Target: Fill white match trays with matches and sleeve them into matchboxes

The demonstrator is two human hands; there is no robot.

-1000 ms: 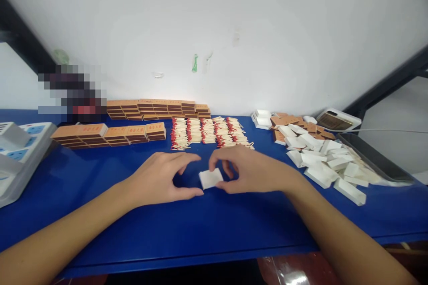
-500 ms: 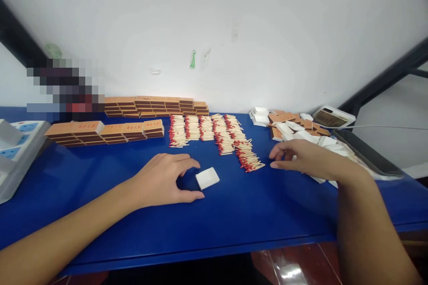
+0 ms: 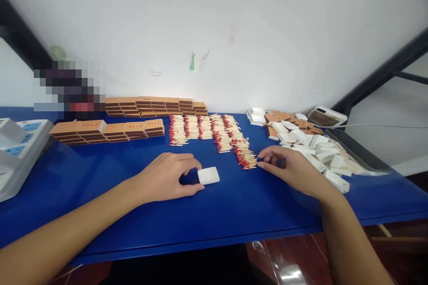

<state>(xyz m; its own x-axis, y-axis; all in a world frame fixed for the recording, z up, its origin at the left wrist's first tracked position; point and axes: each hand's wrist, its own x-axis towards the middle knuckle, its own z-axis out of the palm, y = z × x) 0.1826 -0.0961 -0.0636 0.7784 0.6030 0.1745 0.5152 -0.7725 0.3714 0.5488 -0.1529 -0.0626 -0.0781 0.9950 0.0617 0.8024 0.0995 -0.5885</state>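
Note:
My left hand (image 3: 174,176) rests on the blue table, its thumb and fingers closing on the left end of a small white matchbox tray (image 3: 209,176). The tray lies flat on the table. My right hand (image 3: 290,167) is at the right ends of the nearest bunch of matches (image 3: 245,158), thumb and forefinger slightly apart. Whether the fingertips touch the sticks I cannot tell. More red-headed matches (image 3: 205,127) lie in several rows behind, heads to the left.
Stacked orange matchboxes (image 3: 112,131) stand at the left, with another stack (image 3: 157,104) along the wall. White trays (image 3: 329,156) and orange sleeves (image 3: 281,118) are heaped at the right. A power strip (image 3: 36,142) stands far left; a phone (image 3: 326,116) lies at the back right.
My right hand has moved left from the heap of trays to the matches. My left thumb and fingers have closed in on the white tray, which has turned slightly.

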